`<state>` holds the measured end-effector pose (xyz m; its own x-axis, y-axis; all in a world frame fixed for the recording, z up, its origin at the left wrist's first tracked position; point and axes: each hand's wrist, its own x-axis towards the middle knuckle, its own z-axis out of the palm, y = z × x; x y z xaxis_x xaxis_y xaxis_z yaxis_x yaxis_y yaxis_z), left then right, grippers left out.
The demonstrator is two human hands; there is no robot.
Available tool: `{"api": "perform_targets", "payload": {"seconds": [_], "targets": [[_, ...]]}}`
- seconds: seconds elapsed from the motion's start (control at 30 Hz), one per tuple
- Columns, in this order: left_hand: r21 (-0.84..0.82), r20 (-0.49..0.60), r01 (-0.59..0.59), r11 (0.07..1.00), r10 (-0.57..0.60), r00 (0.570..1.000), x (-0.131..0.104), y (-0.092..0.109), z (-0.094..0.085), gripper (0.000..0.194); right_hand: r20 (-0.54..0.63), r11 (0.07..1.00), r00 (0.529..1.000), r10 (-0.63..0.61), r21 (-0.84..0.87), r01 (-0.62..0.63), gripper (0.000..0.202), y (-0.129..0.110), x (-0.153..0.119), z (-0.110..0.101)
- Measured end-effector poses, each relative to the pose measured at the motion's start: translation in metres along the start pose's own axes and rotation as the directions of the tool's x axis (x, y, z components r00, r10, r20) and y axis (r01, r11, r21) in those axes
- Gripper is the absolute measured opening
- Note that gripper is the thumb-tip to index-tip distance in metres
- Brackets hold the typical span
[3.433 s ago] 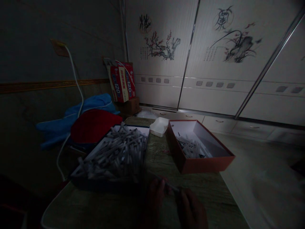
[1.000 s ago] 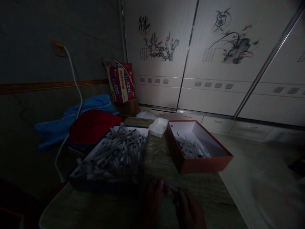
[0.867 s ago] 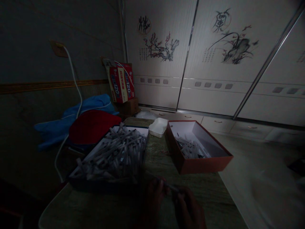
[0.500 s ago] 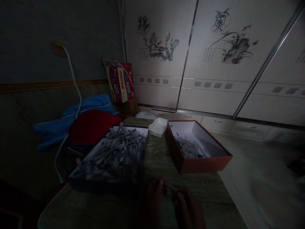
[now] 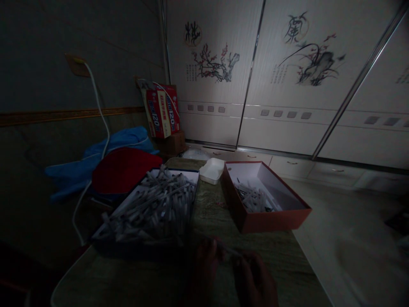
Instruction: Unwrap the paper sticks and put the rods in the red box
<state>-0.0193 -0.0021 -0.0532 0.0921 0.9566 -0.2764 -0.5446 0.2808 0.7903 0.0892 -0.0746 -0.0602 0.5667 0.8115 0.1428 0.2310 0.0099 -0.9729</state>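
Observation:
Near the table's front edge, my left hand (image 5: 207,260) and my right hand (image 5: 254,273) are close together in dim light. A thin pen-like stick (image 5: 232,251) spans the gap between them, its ends pinched in the fingers of each hand. To the left of my hands, a dark-rimmed box (image 5: 195,175) is heaped with many pale pen-like sticks (image 5: 159,204). Beyond my right hand stands a red-brown box (image 5: 275,221) with a white inside, holding a smaller pile of similar sticks (image 5: 255,197).
A white tray (image 5: 211,170) sits between the boxes at the back of the table (image 5: 211,213). Red cloth (image 5: 126,169), a blue bag (image 5: 128,140) and a white cable (image 5: 97,98) lie at the left. A printed carton (image 5: 162,111) stands behind, before sliding doors.
My right hand has shifted very slightly right, and the thin stick is a little more visible between my hands. The boxes have not moved.

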Motion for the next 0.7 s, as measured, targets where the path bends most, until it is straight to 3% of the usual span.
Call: {"api": "perform_targets", "payload": {"seconds": [0.07, 0.2, 0.47, 0.57, 0.7], "targets": [[-0.009, 0.004, 0.001, 1.0, -0.001, 1.0, 0.002, -0.002, -0.001, 0.036, -0.023, 0.994, 0.999, 0.041, 0.107, -0.039, 0.03, 0.0, -0.001, 0.001], [-0.029, -0.033, 0.002, 1.0, -0.003, 0.999, 0.005, -0.007, -0.002, 0.04, 0.091, 0.894, 0.972, 0.216, 0.383, -0.234, 0.032, -0.002, 0.002, -0.001], [0.035, -0.008, -0.006, 0.999, 0.006, 1.0, 0.0, -0.002, -0.003, 0.033, 0.074, 0.986, 0.989, 0.124, 0.106, -0.132, 0.034, -0.013, 0.003, 0.0], [0.06, -0.031, -0.004, 0.998, 0.006, 1.0, 0.002, -0.004, -0.006, 0.028, -0.061, 0.987, 0.986, 0.155, 0.043, -0.153, 0.036, -0.007, 0.003, -0.014], [0.018, -0.01, 0.027, 0.999, -0.027, 1.0, 0.002, -0.004, -0.005, 0.03, -0.344, 0.941, 0.902, 0.262, -0.118, -0.318, 0.039, -0.006, 0.018, -0.062]]}}
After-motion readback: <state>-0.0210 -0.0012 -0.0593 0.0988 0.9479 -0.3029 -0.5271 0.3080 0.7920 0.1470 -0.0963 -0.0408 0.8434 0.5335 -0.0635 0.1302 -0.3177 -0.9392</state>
